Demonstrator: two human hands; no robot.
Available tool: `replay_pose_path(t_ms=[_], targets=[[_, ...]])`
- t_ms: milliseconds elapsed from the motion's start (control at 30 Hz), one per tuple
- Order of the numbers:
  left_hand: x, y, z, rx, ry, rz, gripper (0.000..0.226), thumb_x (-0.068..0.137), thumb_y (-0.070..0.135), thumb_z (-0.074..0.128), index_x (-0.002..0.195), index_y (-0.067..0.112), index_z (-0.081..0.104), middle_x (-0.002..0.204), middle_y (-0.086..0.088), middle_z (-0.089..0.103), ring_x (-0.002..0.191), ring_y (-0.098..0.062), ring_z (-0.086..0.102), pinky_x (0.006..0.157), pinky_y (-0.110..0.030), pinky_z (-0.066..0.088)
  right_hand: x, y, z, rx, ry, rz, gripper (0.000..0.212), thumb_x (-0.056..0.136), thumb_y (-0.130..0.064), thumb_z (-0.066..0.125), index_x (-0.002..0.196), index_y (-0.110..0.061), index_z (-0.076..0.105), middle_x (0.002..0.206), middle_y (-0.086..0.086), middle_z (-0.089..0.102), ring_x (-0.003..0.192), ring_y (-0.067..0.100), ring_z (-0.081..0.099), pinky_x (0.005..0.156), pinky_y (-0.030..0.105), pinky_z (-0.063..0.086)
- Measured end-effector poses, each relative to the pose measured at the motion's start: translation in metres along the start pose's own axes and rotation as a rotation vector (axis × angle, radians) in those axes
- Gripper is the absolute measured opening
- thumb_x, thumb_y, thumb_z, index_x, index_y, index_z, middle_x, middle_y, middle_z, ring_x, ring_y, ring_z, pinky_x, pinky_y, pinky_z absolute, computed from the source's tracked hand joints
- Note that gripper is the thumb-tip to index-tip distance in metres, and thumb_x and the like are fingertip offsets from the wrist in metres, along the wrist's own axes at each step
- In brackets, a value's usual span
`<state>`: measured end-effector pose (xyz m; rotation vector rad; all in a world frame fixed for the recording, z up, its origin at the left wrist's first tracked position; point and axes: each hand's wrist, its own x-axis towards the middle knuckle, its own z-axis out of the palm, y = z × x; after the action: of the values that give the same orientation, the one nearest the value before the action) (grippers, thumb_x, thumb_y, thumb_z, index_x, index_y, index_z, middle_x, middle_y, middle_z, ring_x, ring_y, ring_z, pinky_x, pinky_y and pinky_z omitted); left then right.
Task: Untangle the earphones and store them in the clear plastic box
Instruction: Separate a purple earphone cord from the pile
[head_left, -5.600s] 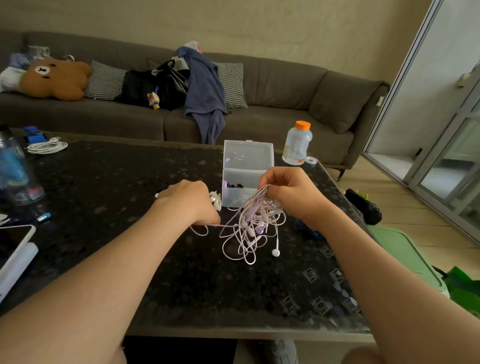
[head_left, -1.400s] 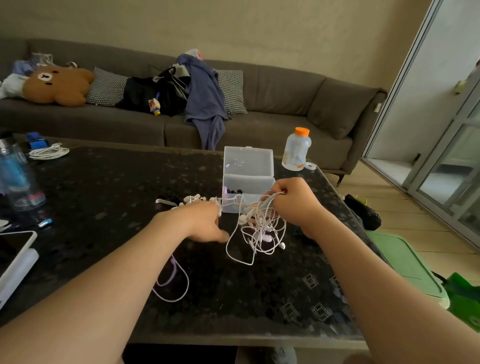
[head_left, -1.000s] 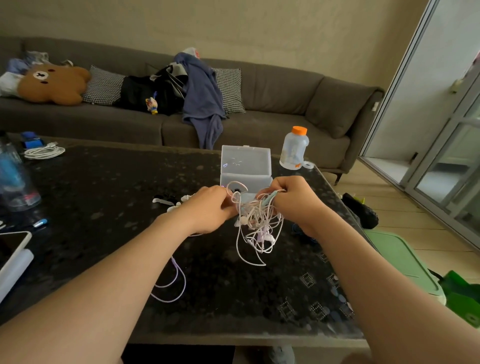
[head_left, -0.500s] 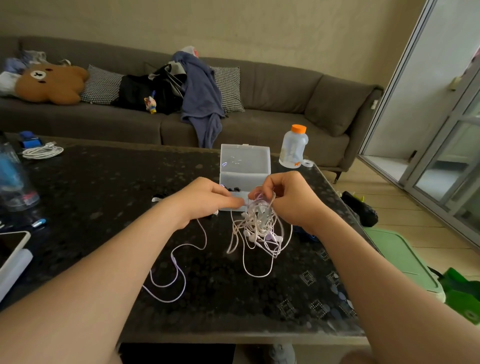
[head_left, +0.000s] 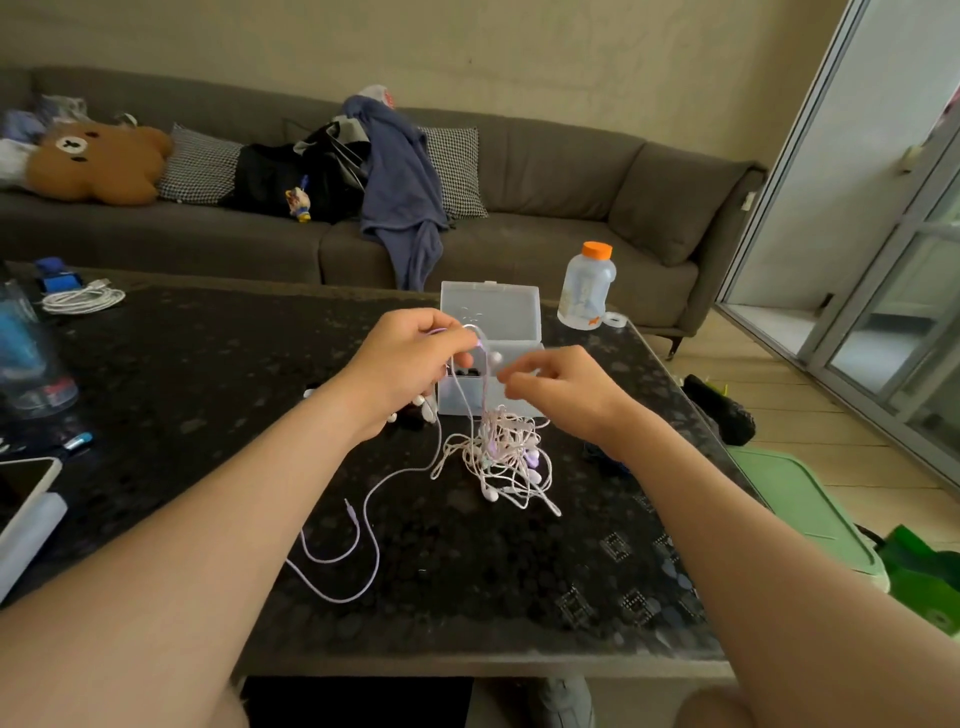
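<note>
Untangling looks barely under way, and none of the pale cords is in the box (head_left: 491, 312) yet; it stands open just behind both hands. The left hand (head_left: 410, 364) curls its fingers round a purple cord (head_left: 363, 525), lifted so it hangs almost straight down from the fingers. Its freed length then trails below the left wrist toward the person, with the plug lying at the end. The remaining earphones (head_left: 506, 452) are a knotted heap on the table just beneath the right hand (head_left: 563, 392). That hand's fingers curl toward the raised strands; I cannot tell if they pinch one.
</note>
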<state>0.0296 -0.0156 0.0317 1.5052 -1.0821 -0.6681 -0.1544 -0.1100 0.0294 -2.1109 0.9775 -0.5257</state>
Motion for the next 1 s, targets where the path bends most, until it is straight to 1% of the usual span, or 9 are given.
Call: replay_pose_path(t_ms=[67, 200, 300, 433, 567, 667, 767, 900, 1000], targets=[[0.0, 0.0, 0.001, -0.002, -0.023, 0.02, 0.017, 0.097, 0.03, 0.074, 0.098, 0.013, 0.078, 0.071, 0.007, 0.067, 0.058, -0.004, 0.052, 0.063, -0.028, 0.043, -0.001, -0.004, 0.004, 0.031, 0.028, -0.106, 0.011, 0.091, -0.028, 0.078, 0.101, -0.025, 0.078, 0.068, 0.0, 0.053, 0.062, 0.011, 0.047, 0.062, 0.027, 0.044], [0.0, 0.004, 0.002, 0.005, -0.009, 0.057, 0.022, 0.096, 0.037, 0.077, 0.094, 0.015, 0.078, 0.055, 0.023, 0.054, 0.068, -0.008, 0.051, 0.07, -0.03, 0.042, 0.0, -0.01, 0.01, 0.085, 0.043, -0.215, 0.021, 0.099, -0.03, 0.074, 0.085, -0.017, 0.08, 0.057, -0.001, 0.057, 0.051, 0.014, 0.044, 0.054, 0.025, 0.042], [0.0, 0.009, 0.002, -0.008, 0.008, 0.054, 0.026, 0.099, 0.037, 0.071, 0.095, 0.015, 0.082, 0.056, 0.025, 0.056, 0.067, -0.001, 0.053, 0.074, -0.028, 0.04, 0.005, -0.007, 0.01, 0.073, 0.1, -0.238, 0.022, 0.105, -0.026, 0.067, 0.094, -0.012, 0.081, 0.075, -0.003, 0.077, 0.065, 0.016, 0.071, 0.07, 0.031, 0.06], [0.005, 0.003, -0.002, 0.039, 0.02, 0.054, 0.015, 0.097, 0.035, 0.073, 0.093, 0.03, 0.086, 0.098, 0.015, 0.079, 0.109, -0.005, 0.068, 0.106, -0.04, 0.051, 0.01, -0.005, 0.013, -0.031, 0.215, -0.275, 0.025, 0.107, -0.03, 0.063, 0.105, -0.015, 0.083, 0.081, -0.006, 0.078, 0.073, 0.012, 0.074, 0.077, 0.034, 0.062], [0.002, 0.002, 0.0, 0.074, -0.011, 0.025, 0.013, 0.098, 0.035, 0.072, 0.098, 0.031, 0.085, 0.112, 0.009, 0.078, 0.119, -0.012, 0.065, 0.113, -0.044, 0.048, 0.008, -0.009, 0.02, -0.254, 0.364, -0.362, 0.02, 0.105, -0.021, 0.063, 0.111, -0.017, 0.082, 0.075, -0.007, 0.071, 0.063, 0.01, 0.063, 0.071, 0.029, 0.052], [-0.002, 0.005, 0.001, 0.082, -0.05, 0.04, 0.014, 0.098, 0.037, 0.075, 0.108, 0.03, 0.082, 0.105, 0.008, 0.075, 0.109, -0.01, 0.066, 0.107, -0.038, 0.051, 0.005, -0.015, 0.017, -0.071, 0.32, -0.331, 0.021, 0.097, -0.014, 0.068, 0.116, -0.021, 0.077, 0.069, -0.004, 0.073, 0.058, 0.006, 0.065, 0.063, 0.018, 0.051], [-0.005, 0.007, 0.001, 0.121, -0.019, 0.087, 0.014, 0.101, 0.03, 0.071, 0.111, 0.026, 0.08, 0.076, 0.018, 0.055, 0.077, -0.005, 0.052, 0.084, -0.027, 0.047, 0.002, -0.019, 0.013, 0.131, 0.184, -0.23, 0.019, 0.088, -0.021, 0.071, 0.104, -0.025, 0.08, 0.073, 0.008, 0.074, 0.06, 0.008, 0.06, 0.063, 0.026, 0.051], [-0.006, 0.008, 0.0, 0.167, 0.025, 0.064, 0.009, 0.102, 0.028, 0.068, 0.104, 0.026, 0.077, 0.094, 0.011, 0.063, 0.088, -0.006, 0.056, 0.078, -0.023, 0.044, 0.002, -0.014, 0.01, 0.157, 0.275, -0.212, 0.015, 0.098, -0.015, 0.07, 0.089, -0.018, 0.082, 0.079, 0.0, 0.079, 0.075, 0.02, 0.076, 0.078, 0.043, 0.066], [-0.004, 0.003, -0.004, 0.252, 0.15, 0.06, 0.01, 0.101, 0.026, 0.069, 0.1, 0.022, 0.078, 0.102, 0.003, 0.07, 0.097, -0.011, 0.064, 0.072, -0.02, 0.045, 0.0, -0.015, 0.008, 0.296, 0.36, -0.197, 0.017, 0.104, -0.012, 0.064, 0.096, -0.019, 0.077, 0.083, 0.003, 0.08, 0.081, 0.018, 0.079, 0.082, 0.042, 0.067]])
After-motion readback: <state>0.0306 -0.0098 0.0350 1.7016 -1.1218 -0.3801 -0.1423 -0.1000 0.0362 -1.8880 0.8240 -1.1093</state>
